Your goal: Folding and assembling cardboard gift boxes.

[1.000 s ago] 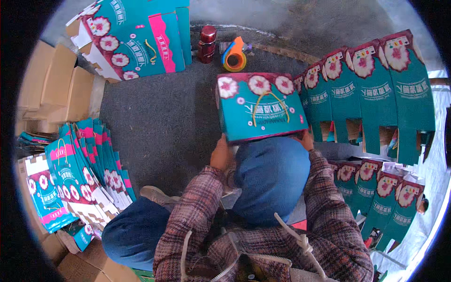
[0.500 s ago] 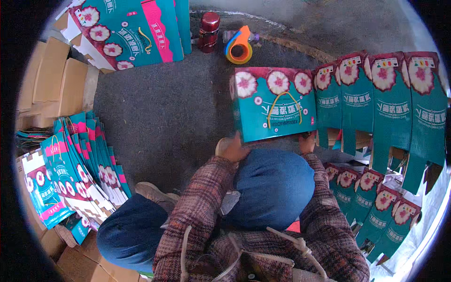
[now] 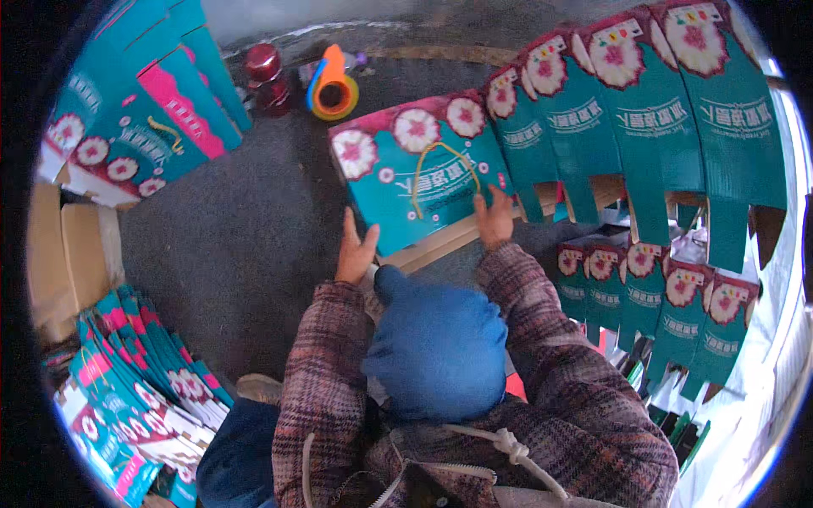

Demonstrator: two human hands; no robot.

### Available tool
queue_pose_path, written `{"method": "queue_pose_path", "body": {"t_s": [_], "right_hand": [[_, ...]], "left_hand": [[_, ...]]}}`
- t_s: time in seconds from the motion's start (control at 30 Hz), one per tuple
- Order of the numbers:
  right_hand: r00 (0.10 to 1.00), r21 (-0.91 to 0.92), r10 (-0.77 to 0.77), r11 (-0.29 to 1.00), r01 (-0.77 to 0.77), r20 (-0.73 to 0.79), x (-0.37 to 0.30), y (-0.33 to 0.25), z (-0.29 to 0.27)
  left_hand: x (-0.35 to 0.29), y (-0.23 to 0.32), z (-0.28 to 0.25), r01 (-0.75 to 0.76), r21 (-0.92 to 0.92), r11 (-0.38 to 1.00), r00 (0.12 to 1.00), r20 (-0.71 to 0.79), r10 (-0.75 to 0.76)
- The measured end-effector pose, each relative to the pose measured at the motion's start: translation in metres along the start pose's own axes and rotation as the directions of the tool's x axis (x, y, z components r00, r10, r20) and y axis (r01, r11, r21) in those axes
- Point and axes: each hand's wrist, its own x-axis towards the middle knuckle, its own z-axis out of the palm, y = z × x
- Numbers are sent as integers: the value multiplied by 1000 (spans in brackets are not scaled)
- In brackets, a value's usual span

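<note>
In the middle, a blue-green box [image 3: 440, 182] with a dark red edge, round white and pink pictures [image 3: 416, 130] and a yellow string handle [image 3: 438, 145], just past the blue knee [image 3: 440, 347], a bit turned, right end farther off than the left

Left hand [image 3: 356, 247] at the near left corner of the box, fingers stretched out, thumb wide apart, relaxed and not clenched; hard to tell how hard the push

Right hand [image 3: 495, 218] at the near right corner, fingers spread, tips on the front of the box, beside the handle

Along the near side of the box, a brown strip [image 3: 440, 244], hard to tell if part of the box or something under

Close by on the right, a row of tall boxes [image 3: 627, 135] with the same round pictures; nearer, a second row [image 3: 644, 292], looking smaller

Past the box, to the left, a shiny red bottle [image 3: 265, 76], and next to it yellow tape [image 3: 350, 105] in an orange and blue holder [image 3: 333, 61]

Far left, big boxes with a pink stripe [image 3: 190, 93], then brown boxes [image 3: 89, 254], then flat folded boxes [image 3: 152, 364], with dark grey floor [image 3: 212, 237] between

Checked sleeves [image 3: 322, 364] on both arms
</note>
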Motion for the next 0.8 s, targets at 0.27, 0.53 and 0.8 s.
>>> {"method": "queue_pose_path", "body": {"t_s": [0.27, 0.53, 0.8], "right_hand": [[999, -153, 1, 988, 4, 33, -10, -19, 0], [997, -152, 16, 988, -3, 81, -11, -14, -2], [990, -239, -103, 963, 124, 97, 0, 12, -5]], "left_hand": [[15, -3, -7, -59, 51, 997, 994, 91, 54], [15, -4, -3, 38, 29, 999, 993, 108, -41], [12, -27, 27, -159, -16, 987, 985, 61, 160]]}}
